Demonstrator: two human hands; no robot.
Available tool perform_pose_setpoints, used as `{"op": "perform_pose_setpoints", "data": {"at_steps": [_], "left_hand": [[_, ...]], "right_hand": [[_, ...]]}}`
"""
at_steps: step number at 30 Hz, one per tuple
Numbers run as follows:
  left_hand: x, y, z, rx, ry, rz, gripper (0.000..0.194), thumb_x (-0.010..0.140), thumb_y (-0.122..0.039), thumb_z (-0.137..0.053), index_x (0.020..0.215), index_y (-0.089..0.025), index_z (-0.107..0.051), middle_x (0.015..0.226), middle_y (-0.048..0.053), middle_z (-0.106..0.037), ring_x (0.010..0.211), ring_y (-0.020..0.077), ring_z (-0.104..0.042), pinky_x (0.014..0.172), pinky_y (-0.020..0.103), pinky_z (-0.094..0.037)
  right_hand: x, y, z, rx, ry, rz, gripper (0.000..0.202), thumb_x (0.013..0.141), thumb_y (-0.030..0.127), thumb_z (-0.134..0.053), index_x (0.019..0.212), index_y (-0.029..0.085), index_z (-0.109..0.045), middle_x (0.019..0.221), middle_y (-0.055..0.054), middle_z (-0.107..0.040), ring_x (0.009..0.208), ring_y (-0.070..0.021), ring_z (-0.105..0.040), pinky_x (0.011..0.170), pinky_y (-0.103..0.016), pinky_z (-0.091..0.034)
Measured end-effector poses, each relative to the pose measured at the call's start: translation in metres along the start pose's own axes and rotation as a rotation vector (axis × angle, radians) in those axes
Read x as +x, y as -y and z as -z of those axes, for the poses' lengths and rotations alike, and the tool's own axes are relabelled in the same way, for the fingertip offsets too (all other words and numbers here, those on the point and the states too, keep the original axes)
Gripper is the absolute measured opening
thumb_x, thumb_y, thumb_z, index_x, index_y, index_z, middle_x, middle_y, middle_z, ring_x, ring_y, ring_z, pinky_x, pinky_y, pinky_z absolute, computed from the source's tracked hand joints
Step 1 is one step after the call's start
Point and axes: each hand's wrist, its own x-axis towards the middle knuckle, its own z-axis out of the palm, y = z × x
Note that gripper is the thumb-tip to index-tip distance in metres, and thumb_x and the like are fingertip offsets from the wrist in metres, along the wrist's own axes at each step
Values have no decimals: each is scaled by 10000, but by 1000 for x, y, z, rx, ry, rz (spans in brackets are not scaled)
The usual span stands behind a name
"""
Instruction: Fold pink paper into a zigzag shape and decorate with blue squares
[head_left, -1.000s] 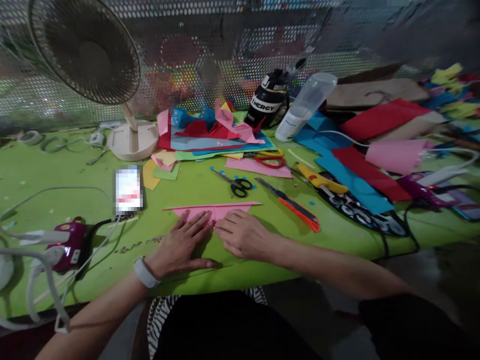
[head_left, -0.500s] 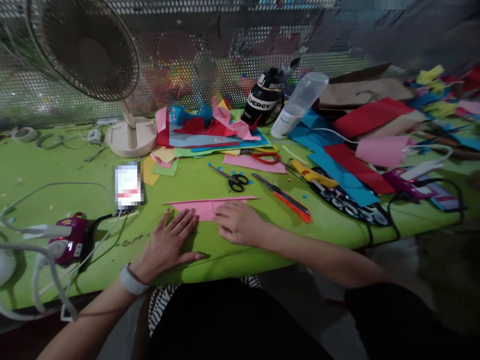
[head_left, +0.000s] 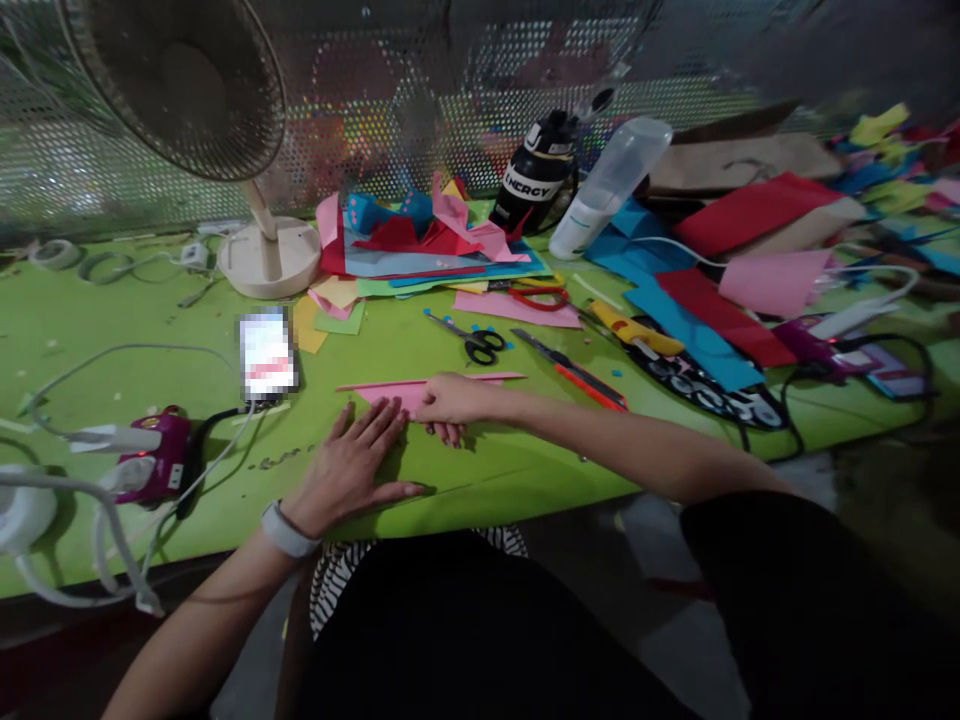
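Note:
A folded pink paper [head_left: 386, 393] with a long narrow strip along its far edge lies on the green table. My left hand [head_left: 360, 460] rests flat, fingers spread, its fingertips on the paper's left part. Curled over the right part is my right hand [head_left: 452, 405], thumb and fingers pressed together at the paper's near edge. Just beyond the paper are black scissors [head_left: 478, 343], and an orange-handled cutter [head_left: 574, 370] lies to their right.
A fan [head_left: 270, 255], a phone [head_left: 268, 355] and a purple power adapter [head_left: 161, 455] with cables stand at left. Coloured paper [head_left: 427, 255], a black bottle [head_left: 529, 185], a clear bottle [head_left: 611, 190] and a yellow-handled tool [head_left: 637, 330] lie beyond and right.
My right hand has moved left along the paper toward my left hand, its fingers now curled more tightly. The view has shifted slightly; my left hand stays flat on the paper.

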Motion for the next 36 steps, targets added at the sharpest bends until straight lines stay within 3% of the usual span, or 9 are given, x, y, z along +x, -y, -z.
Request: {"op": "perform_pose_setpoints", "data": {"at_steps": [8,14,17,20,24,26,30,32,36], "left_hand": [[-1,1,-2,-3,-34,-12,969,830,-807,-264,1541,-152,-190,1579,116,-254,1464,277,-231,1205,500,-82],[-1,4,-3,-10,-48,-29,962,838,-796,-282,1556,-184,-94,1593,94,-222,1471,269,-206,1208,495,-83],[-1,5,-2,-8,-37,-32,966,838,-796,-281,1556,-185,-71,1595,90,-220,1472,268,-204,1206,501,-94],[-1,5,0,-3,-22,-27,964,838,-795,-285,1555,-186,-77,1597,85,-217,1472,271,-202,1204,506,-101],[-1,4,1,-5,-16,-16,966,832,-797,-299,1557,-201,-66,1597,89,-219,1472,278,-201,1203,511,-99],[-1,3,2,-7,-25,-5,971,825,-799,-319,1558,-224,-41,1599,88,-216,1474,285,-192,1204,514,-98],[1,1,6,26,-64,18,941,826,-784,-355,1555,-297,-14,1622,72,-131,1485,296,-130,1208,538,-57],[4,-1,9,56,-87,41,913,844,-758,-365,1553,-311,-3,1627,76,-100,1487,295,-115,1210,537,-51],[12,-6,17,78,-159,76,847,918,-631,-398,1555,-265,22,1624,101,-116,1485,279,-131,1218,489,-98]], "right_hand": [[0,-16,12,53,125,-51,337,924,283,-535,631,127,-597,448,-4,-609,420,-103,-601,461,-200,-459],[2,-48,19,120,113,-48,406,812,491,-669,646,128,-597,504,-19,-649,428,-100,-608,418,-187,-402],[1,-59,21,147,104,-44,408,804,507,-662,651,136,-590,505,-22,-648,428,-103,-608,401,-187,-392],[-10,-57,20,135,91,-47,413,817,493,-640,609,142,-569,474,-20,-624,396,-93,-576,381,-186,-360],[-39,-41,20,150,186,46,416,809,554,-628,692,156,-588,545,-13,-649,407,-95,-567,401,-206,-363],[-50,-36,24,92,-4,167,387,859,536,-575,767,162,-614,621,-19,-669,492,-109,-604,470,-227,-410],[-48,-48,35,-367,-641,362,221,890,370,-594,925,168,-678,915,-76,-692,809,-181,-632,674,-298,-456],[-37,-59,36,-597,-721,422,215,875,342,-636,977,160,-688,1015,-100,-670,897,-217,-610,729,-333,-444],[-20,-70,30,-846,-725,486,191,946,258,-545,922,141,-694,915,-89,-660,829,-196,-584,730,-334,-401]]}}
